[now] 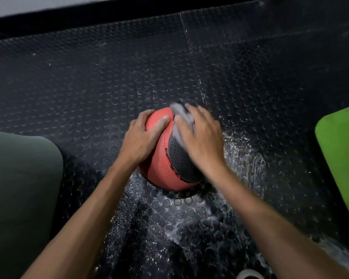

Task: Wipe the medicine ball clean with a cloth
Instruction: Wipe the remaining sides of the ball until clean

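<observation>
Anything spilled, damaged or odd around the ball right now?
Yes. The studded floor mat is wet and speckled with white grit beside and below the medicine ball, with smeared streaks to its right. The ball's black textured patch has ragged edges, possibly worn. Nothing else stands out.
</observation>
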